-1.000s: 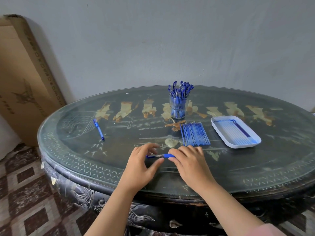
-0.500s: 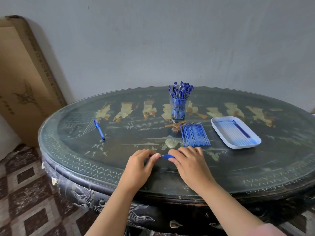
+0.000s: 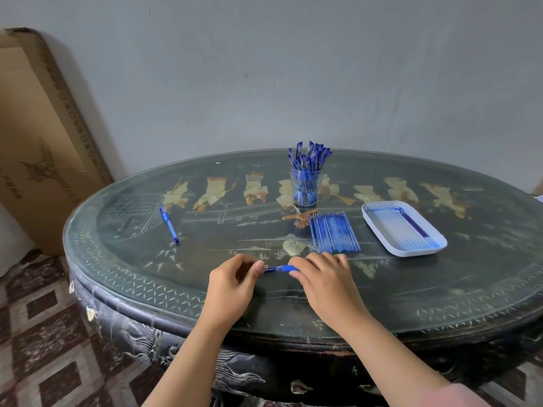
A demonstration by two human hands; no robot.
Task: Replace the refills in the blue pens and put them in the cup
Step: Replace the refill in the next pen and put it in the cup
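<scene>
Both hands meet over the near middle of the table on one blue pen [image 3: 280, 269]. My right hand [image 3: 321, 277] grips its blue barrel. My left hand [image 3: 235, 279] pinches the pen's tip end between thumb and fingers; what lies inside the fingers is hidden. A clear cup [image 3: 305, 186] crammed with several blue pens stands at the far middle. A row of blue refills [image 3: 333, 232] lies in front of the cup. A white tray [image 3: 379, 227] to the right holds more refills. Another blue pen [image 3: 169, 225] lies alone at the left.
The dark oval table [image 3: 440, 292] has a glass top with pale figures inlaid. A large cardboard box [image 3: 38, 136] leans on the wall at the left. Patterned floor tiles [image 3: 44, 333] show below the table's left edge.
My left hand slid along the pen toward its tip end, and its fingers closed from a loose spread into a pinch. The right hand stayed put on the barrel.
</scene>
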